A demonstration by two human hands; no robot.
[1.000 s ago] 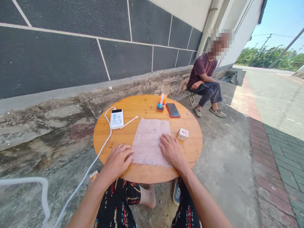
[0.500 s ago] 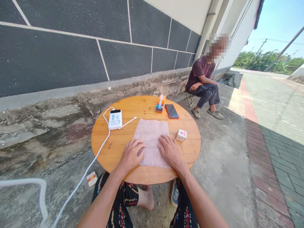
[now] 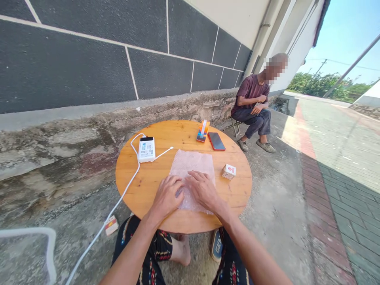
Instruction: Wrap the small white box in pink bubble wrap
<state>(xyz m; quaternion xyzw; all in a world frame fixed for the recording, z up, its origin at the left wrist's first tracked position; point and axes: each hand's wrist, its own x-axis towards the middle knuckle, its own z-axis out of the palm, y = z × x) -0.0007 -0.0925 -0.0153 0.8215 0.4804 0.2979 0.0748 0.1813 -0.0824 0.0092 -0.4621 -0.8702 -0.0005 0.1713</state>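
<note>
A pinkish sheet of bubble wrap [image 3: 194, 163] lies flat on the round wooden table [image 3: 133, 198]. My left hand [image 3: 168, 193] rests on its left edge, fingers extended and palm down. Over the sheet's middle and right part is my right hand [image 3: 204, 190], its fingers stretched toward the left hand; whether it presses on the wrap I cannot tell. To the right of the sheet stands a small white and red box [image 3: 228, 171]. Neither hand grips anything.
At the table's back are an orange tape dispenser [image 3: 203, 130] and a red-edged phone [image 3: 216, 141]. A white power bank [image 3: 147, 149] with a cable sits at the left. A small carton [image 3: 111, 225] lies on the ground. Another person [image 3: 253, 99] sits on a stool behind right.
My right hand has moved left across the bubble wrap, closer to my left hand. The left hand stays nearly in place. The seated person has raised a forearm.
</note>
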